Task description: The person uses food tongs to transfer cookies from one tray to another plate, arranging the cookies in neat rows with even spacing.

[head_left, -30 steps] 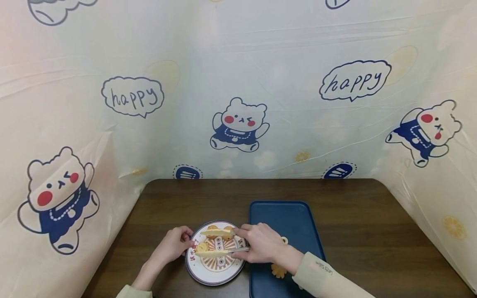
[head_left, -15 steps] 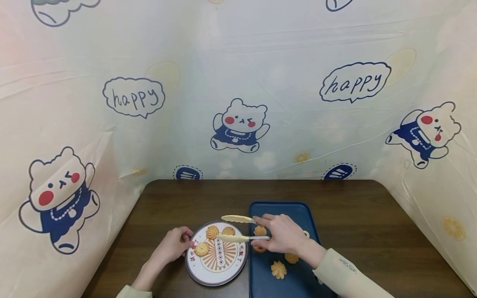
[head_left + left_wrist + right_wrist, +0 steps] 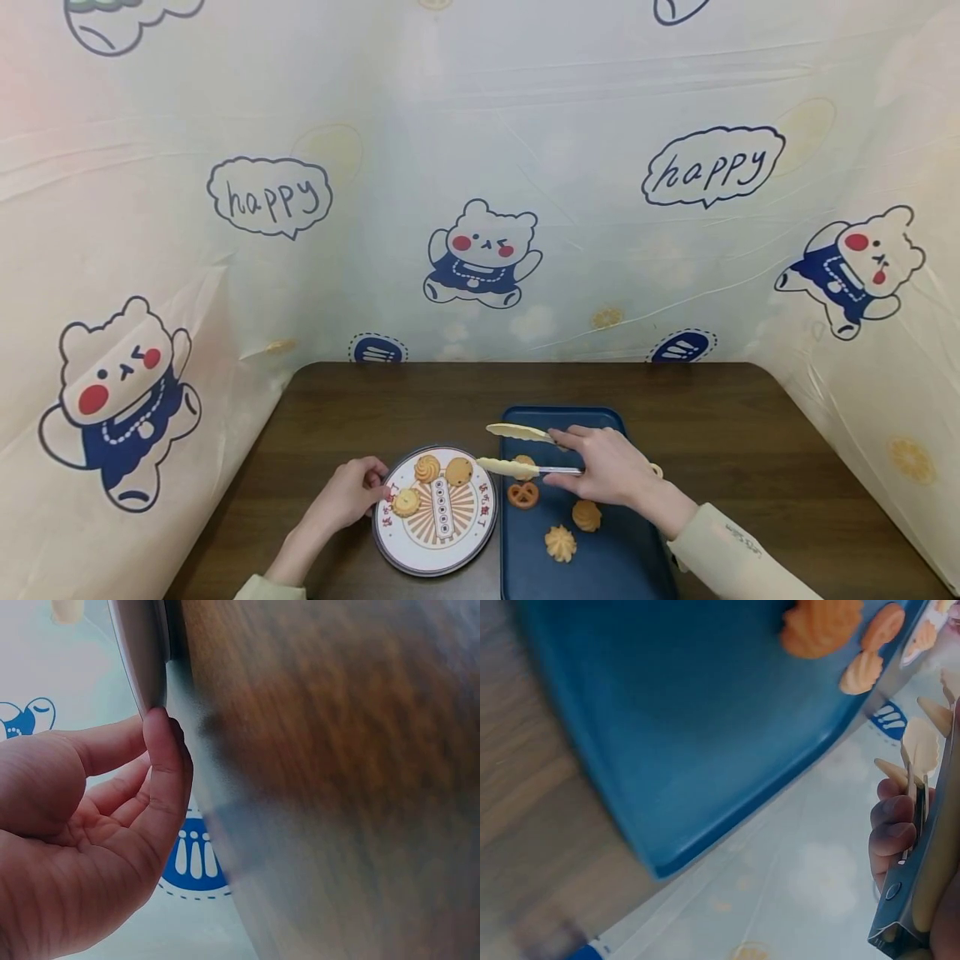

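Observation:
My left hand (image 3: 351, 493) pinches the left rim of a round white plate (image 3: 468, 546) with a red and orange print. In the left wrist view the thumb and fingertips meet at the edge of the plate (image 3: 139, 645). Three cookies lie on its upper part: a swirl cookie (image 3: 427, 468), a round speckled cookie (image 3: 459, 472) and a pale-centred cookie (image 3: 407, 502). My right hand (image 3: 607, 467) holds metal tongs (image 3: 517, 467) with cream tips, their arms spread and nothing between them. The tongs hang over the blue tray's left edge, partly covering a cookie (image 3: 523, 460).
The blue tray (image 3: 600, 575) stands just right of the plate. It bears a pretzel (image 3: 522, 496), a swirl cookie (image 3: 587, 516) and a flower-shaped cookie (image 3: 561, 543). A pale ring (image 3: 657, 471) shows partly behind the right wrist. A printed curtain (image 3: 480, 125) surrounds the brown table (image 3: 712, 433).
My right hand has moved right with the tongs, from over the plate to over the tray, and the tongs have spread. The speckled cookie stays on the plate. My left hand keeps still.

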Demonstrator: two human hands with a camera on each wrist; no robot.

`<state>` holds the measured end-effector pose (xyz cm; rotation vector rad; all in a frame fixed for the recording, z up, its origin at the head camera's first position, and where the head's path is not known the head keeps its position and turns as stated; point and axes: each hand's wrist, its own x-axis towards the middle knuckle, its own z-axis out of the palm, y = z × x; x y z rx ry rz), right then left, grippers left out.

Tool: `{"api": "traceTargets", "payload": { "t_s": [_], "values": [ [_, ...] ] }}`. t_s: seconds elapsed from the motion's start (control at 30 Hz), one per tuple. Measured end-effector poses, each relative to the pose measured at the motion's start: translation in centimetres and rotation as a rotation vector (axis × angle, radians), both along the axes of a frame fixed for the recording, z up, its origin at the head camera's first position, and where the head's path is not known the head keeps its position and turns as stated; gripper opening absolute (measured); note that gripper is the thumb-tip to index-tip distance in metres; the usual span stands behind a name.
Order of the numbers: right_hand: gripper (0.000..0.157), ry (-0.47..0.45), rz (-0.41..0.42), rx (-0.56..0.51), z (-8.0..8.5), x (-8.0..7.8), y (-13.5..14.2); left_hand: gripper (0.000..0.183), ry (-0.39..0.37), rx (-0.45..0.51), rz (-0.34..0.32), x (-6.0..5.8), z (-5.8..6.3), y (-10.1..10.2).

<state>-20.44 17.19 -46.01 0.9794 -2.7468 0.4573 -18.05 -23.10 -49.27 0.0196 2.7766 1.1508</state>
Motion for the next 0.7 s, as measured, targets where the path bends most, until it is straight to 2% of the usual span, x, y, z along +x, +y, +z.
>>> {"api": "traceTargets", "payload": {
  "t_s": [0.4,0.7],
  "values": [
    [0.062,-0.085,-0.009,0.009,-0.9,-0.4,3.0,0.017,-0.009,0.006,0.004,-0.1,-0.1,-0.1],
    [0.062,-0.102,-0.015,0.069,-1.5,-0.9,3.9,0.017,-0.012,-0.001,0.001,-0.1,-0.1,-0.1]
  ]
}}
